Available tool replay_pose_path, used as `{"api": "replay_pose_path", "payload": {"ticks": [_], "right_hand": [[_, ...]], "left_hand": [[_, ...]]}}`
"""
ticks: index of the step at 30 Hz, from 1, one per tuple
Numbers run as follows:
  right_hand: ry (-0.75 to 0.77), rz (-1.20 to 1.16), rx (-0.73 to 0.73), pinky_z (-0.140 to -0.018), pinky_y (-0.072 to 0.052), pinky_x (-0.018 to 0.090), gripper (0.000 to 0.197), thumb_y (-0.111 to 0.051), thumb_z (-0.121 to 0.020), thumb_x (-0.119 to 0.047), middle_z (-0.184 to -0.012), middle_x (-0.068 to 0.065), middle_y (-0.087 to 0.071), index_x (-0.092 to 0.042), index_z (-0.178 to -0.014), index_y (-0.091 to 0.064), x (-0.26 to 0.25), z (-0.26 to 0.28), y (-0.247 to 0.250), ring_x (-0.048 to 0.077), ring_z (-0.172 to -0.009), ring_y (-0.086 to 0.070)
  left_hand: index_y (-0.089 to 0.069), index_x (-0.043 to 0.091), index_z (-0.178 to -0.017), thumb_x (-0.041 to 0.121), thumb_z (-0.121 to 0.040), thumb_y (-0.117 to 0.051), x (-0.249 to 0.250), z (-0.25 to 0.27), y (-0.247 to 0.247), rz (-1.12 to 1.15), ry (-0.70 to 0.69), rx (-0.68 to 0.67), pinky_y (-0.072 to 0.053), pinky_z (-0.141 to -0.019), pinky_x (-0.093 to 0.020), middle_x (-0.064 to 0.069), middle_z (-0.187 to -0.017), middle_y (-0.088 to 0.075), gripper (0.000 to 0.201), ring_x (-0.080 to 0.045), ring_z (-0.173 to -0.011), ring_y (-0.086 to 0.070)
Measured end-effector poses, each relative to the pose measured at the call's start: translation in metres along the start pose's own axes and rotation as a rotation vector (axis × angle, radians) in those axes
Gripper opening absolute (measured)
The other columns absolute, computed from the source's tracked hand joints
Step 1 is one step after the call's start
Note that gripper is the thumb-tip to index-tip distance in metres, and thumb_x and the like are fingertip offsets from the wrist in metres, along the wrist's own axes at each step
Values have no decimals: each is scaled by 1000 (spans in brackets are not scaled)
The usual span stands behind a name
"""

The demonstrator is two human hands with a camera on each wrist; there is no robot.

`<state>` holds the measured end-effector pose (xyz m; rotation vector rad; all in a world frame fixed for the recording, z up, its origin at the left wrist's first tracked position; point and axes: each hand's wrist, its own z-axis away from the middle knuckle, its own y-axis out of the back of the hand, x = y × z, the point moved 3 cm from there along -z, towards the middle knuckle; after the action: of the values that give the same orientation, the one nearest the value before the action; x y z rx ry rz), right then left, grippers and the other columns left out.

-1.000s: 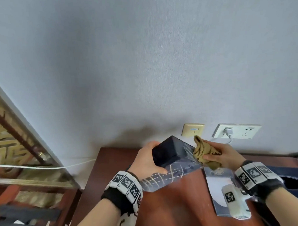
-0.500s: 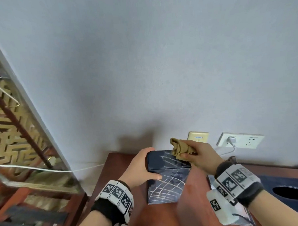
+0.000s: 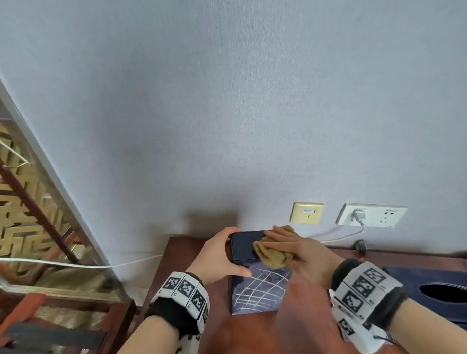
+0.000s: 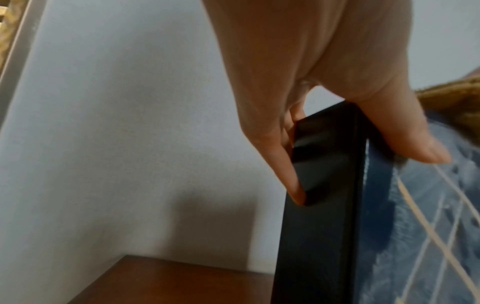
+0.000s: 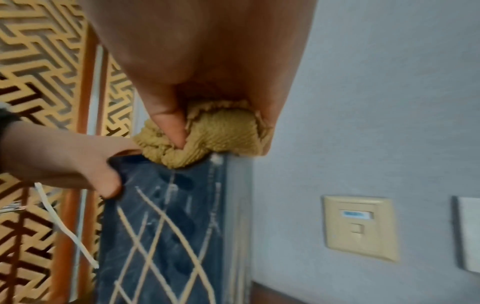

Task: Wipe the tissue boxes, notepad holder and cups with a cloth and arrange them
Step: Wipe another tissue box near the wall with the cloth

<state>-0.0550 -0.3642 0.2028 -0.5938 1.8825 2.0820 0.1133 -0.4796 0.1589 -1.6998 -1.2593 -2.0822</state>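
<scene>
A dark blue tissue box (image 3: 259, 293) with pale criss-cross lines stands on end on the brown table (image 3: 261, 341). My left hand (image 3: 219, 255) grips its upper left edge, thumb on the patterned face (image 4: 405, 142) and fingers (image 4: 283, 164) on the black side. My right hand (image 3: 294, 251) holds a bunched tan cloth (image 3: 267, 251) and presses it on the box's top end. In the right wrist view the thumb (image 5: 168, 127) digs into the cloth (image 5: 221, 131) above the box (image 5: 166, 236).
A second dark blue tissue box (image 3: 443, 296) with an oval opening lies at the right. Behind are a beige wall plate (image 3: 306, 213), a white socket (image 3: 370, 215) with a plugged cable, and the grey wall. A gold lattice screen (image 3: 12, 213) stands left.
The box went from tilted in the air to standing on end on the table. My right hand with the cloth moved from its right side onto its top end.
</scene>
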Motion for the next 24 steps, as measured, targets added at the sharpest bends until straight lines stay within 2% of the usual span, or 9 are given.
{"api": "replay_pose_path", "payload": {"ticks": [3, 6, 10, 14, 15, 18, 20, 22, 24], "right_hand": [[-154, -176, 21, -115, -8, 18, 54, -45, -89, 6, -143, -16, -28, -23, -135, -46, 20, 18, 11, 5, -140, -20], [-303, -178, 97, -105, -32, 16, 52, -45, -86, 6, -139, -5, -47, -25, -127, -56, 25, 23, 26, 6, -121, -48], [-209, -71, 168, -112, -17, 18, 60, -46, -85, 3, -150, -1, -34, -27, -136, -45, -6, 11, 27, 9, -138, -30], [-64, 129, 25, -119, -9, 33, 59, -44, -91, -8, -156, -5, -17, -32, -143, -30, -38, -3, -8, 14, -145, -9], [-45, 164, 18, -119, -5, 33, 58, -44, -92, -10, -156, -6, -15, -31, -144, -28, -38, -3, -12, 13, -145, -6], [-88, 82, 66, -111, -1, 15, 55, -50, -92, -14, -153, -11, -22, -31, -141, -35, -23, 4, -5, 7, -144, -11], [-230, -4, 144, -110, -19, 15, 52, -56, -88, -14, -141, -12, -43, -32, -135, -46, 1, 13, 8, 7, -135, -34], [-402, -33, 188, -91, -41, 19, 47, -56, -83, -9, -112, -10, -65, -28, -126, -57, 26, 26, 18, 11, -106, -58], [-511, -26, 168, -80, -43, 21, 45, -55, -80, -5, -101, -3, -70, -24, -120, -62, 45, 37, 17, 14, -94, -61]], "left_hand": [[-49, 26, -120, 17, -55, -90, 1, 1, -1, 15, -1, -4, -43, -93, -19, 10, -117, -58, 78, -5, -111, -54], [-50, 28, -118, 17, -55, -90, 1, 2, -1, 18, -3, -1, -43, -91, -17, 12, -115, -58, 75, -5, -110, -55], [-49, 26, -121, 19, -54, -91, 0, 1, -2, 14, 11, -1, -45, -95, -23, 11, -116, -58, 79, -6, -111, -54], [-47, 26, -125, 26, -51, -91, -4, 0, 0, -2, 21, -2, -48, -97, -29, 11, -117, -58, 87, -6, -112, -55], [-46, 25, -126, 26, -51, -91, -4, 0, 1, -13, 21, -1, -48, -97, -29, 11, -118, -58, 88, -6, -112, -55], [-46, 24, -126, 25, -52, -91, 2, 2, 2, -49, 23, -2, -46, -96, -25, 11, -118, -57, 86, -7, -111, -55], [-47, 26, -122, 31, -55, -89, 12, 2, 4, -147, 9, -30, -46, -94, -27, 12, -116, -56, 79, -8, -107, -54], [-45, 26, -123, 46, -59, -83, 24, -1, 8, -440, -13, -77, -42, -99, -35, 11, -118, -55, 77, -11, -108, -53], [-40, 21, -130, 57, -62, -76, 34, -8, 9, -798, -39, -143, -24, -112, -48, 5, -131, -49, 84, -17, -127, -43]]}}
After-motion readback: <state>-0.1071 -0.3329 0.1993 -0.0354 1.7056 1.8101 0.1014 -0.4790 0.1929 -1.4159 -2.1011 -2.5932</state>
